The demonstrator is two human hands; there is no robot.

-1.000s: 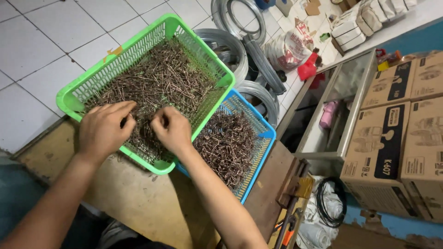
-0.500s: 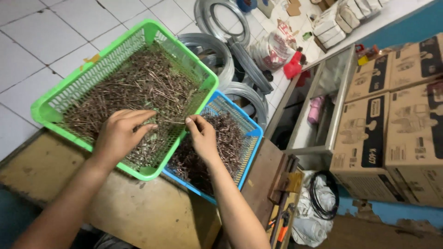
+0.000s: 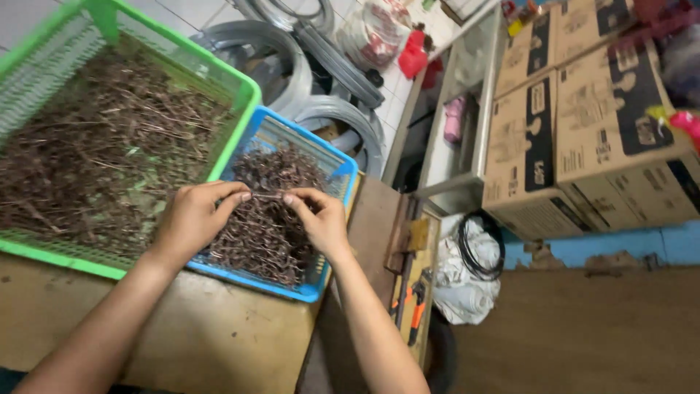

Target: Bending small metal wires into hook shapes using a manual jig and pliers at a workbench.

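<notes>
Left hand [image 3: 191,219] and right hand [image 3: 319,219] pinch one thin nail [image 3: 267,195] above blue basket [image 3: 343,169], brown cartons [image 3: 583,117] right

A workshop or hardware storeroom. Coils of grey hose [image 3: 270,51] piled on white floor tiles [image 3: 186,11], stacked brown cardboard cartons [image 3: 583,117], orange-handled pliers [image 3: 415,314] on a worn wooden workbench [image 3: 219,335], green [image 3: 244,95] and blue plastic baskets [image 3: 343,171] heaped with rusty nails.
</notes>
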